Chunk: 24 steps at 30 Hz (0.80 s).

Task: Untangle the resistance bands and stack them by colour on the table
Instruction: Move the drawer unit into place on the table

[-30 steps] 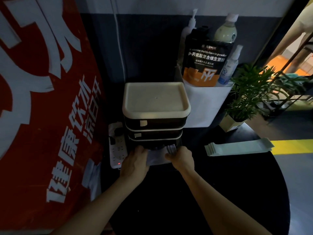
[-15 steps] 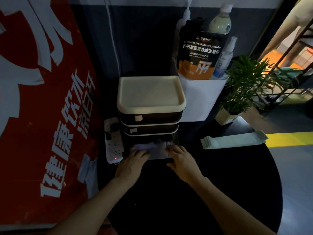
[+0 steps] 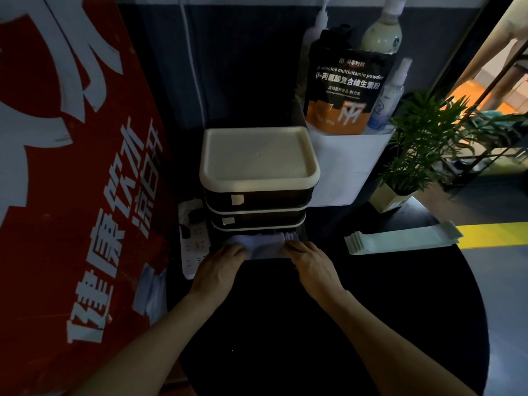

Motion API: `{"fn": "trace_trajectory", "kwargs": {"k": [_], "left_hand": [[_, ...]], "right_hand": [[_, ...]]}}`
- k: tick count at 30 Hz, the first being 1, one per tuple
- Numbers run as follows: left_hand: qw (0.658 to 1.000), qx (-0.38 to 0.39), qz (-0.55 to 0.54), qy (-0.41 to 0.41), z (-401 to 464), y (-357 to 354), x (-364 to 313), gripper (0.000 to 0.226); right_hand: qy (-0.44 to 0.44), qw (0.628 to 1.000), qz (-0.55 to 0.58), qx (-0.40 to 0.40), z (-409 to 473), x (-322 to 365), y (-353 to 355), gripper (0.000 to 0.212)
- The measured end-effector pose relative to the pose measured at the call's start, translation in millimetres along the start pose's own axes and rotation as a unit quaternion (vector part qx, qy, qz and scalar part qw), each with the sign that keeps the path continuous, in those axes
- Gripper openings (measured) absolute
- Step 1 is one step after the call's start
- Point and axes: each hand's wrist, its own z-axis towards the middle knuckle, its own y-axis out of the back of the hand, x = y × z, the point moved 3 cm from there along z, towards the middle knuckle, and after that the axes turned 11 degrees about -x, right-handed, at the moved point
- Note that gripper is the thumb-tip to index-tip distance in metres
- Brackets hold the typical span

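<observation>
Now your left hand (image 3: 220, 267) and right hand (image 3: 310, 262) are gripping ends of pale bands (image 3: 264, 244), long axis left-right, in bottom drawer (image 3: 257, 257).

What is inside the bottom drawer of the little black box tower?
Pale lilac bands show in the open bottom drawer, with the left hand and right hand on them. Anything beneath is hidden.
</observation>
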Motion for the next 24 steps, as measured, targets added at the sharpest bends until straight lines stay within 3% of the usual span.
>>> {"fn": "trace_trajectory", "kwargs": {"k": [5, 8, 12, 15, 17, 24], "left_hand": [[0.998, -0.045, 0.039, -0.001, 10.5, 3.0, 7.0, 0.037], [0.993, -0.088, 0.061, 0.046, 12.2, 7.2, 15.5, 0.025], [0.972, -0.135, 0.041, 0.187, 12.6, 16.2, 26.7, 0.047], [0.947, -0.162, -0.062, 0.272, 18.0, 11.3, 43.5, 0.066], [0.936, -0.164, -0.129, 0.285, 24.6, 7.4, 52.5, 0.071], [0.926, -0.151, -0.164, 0.304, 35.6, -1.7, 64.1, 0.052]], "right_hand": [[0.005, 1.0, -0.007, -0.013, 14.8, -2.6, -1.3, 0.046], [0.001, 0.999, 0.008, -0.038, 21.5, -7.2, -4.7, 0.043], [-0.09, 0.991, 0.035, -0.097, 25.6, -17.3, -4.5, 0.039], [-0.187, 0.974, 0.072, -0.109, 29.5, -28.0, -0.1, 0.043], [-0.221, 0.965, 0.097, -0.1, 34.8, -37.4, 3.0, 0.052], [-0.233, 0.964, 0.129, -0.023, 56.6, -50.4, -3.2, 0.066]]}}
